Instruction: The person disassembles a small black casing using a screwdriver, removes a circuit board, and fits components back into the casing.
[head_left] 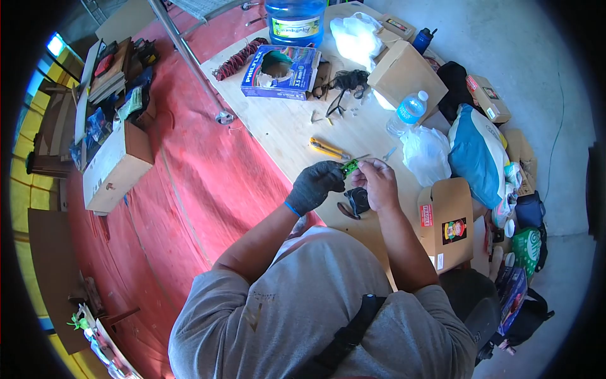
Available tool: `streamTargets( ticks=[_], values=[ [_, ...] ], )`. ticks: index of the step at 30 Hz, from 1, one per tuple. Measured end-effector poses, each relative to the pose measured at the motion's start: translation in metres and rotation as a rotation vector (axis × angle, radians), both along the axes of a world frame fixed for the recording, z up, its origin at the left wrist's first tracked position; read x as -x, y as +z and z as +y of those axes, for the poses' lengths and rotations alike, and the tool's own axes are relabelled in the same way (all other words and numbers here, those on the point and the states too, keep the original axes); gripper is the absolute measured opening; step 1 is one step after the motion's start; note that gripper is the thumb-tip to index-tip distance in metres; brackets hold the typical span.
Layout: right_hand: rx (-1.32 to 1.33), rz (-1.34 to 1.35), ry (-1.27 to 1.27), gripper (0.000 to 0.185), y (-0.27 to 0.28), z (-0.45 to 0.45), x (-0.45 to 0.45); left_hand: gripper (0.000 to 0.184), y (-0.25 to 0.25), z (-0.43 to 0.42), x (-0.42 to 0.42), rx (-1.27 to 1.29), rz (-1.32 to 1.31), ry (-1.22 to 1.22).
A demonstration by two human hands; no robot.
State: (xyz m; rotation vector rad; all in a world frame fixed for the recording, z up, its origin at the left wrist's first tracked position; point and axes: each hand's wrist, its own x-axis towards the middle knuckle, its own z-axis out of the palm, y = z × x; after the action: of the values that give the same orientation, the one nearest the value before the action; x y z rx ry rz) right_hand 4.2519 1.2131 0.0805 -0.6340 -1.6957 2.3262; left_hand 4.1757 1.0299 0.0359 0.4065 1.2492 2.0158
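Observation:
My left hand, in a dark work glove with a blue cuff, is closed on a small green piece whose kind I cannot make out. My bare right hand pinches at the other end of that piece; its fingertips partly hide it. Just beyond the hands, a yellow utility knife lies on the wooden tabletop. A dark pouch-like item rests on the table below and between my hands.
Farther back are a blue cable box, a large water jug and a cardboard box. On the right stand a water bottle, a plastic bag and a carton with a red label. Red sheeting covers the floor leftward.

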Motion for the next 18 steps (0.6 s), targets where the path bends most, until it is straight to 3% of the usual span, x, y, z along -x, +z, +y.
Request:
streamTargets(
  ticks=[3,12,18],
  values=[
    [0.085,0.037,-0.001,0.017,-0.002,-0.001,-0.002,0.026,-0.004,-0.001,0.001,-0.082,-0.045,-0.023],
    [0.046,0.043,-0.129,0.014,-0.001,-0.007,-0.006,0.038,0.015,0.002,-0.002,-0.018,-0.033,0.018],
    [0.123,0.013,-0.126,0.013,0.002,-0.007,-0.007,0.037,0.003,0.003,-0.001,-0.01,-0.125,0.01]
  ],
)
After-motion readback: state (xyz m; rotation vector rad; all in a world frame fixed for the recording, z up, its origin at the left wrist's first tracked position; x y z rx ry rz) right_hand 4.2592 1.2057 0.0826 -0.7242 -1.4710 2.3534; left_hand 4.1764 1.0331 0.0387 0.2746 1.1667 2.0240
